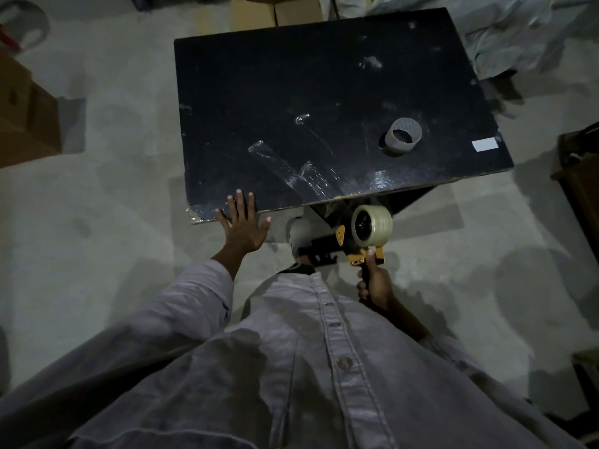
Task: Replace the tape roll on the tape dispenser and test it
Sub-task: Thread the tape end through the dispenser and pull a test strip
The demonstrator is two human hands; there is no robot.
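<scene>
Gripping the black handle of a yellow-and-black tape dispenser [353, 246], the person's right hand [377, 288] has its fingers curled round the handle and the thumb up against the yellow frame. The left hand [242, 223] lies open with fingers spread, its fingertips on the near left edge of a black table [291, 76]. The dispenser is held in the air just near of the table's near edge, not resting on it. Its handle points back toward the person and a full roll of clear tape [372, 224] sits at the far end, its flat face turned left. The black front plate juts out to the left. Wrinkled strips of clear tape [291, 171] are stuck along the near part of the tabletop. A bare cardboard core [404, 136] lies tilted toward the table's right side, its open end facing near. A white label [484, 145] sits at the right edge. A cardboard box [26, 124] stands on the floor at left, its contents hidden.
</scene>
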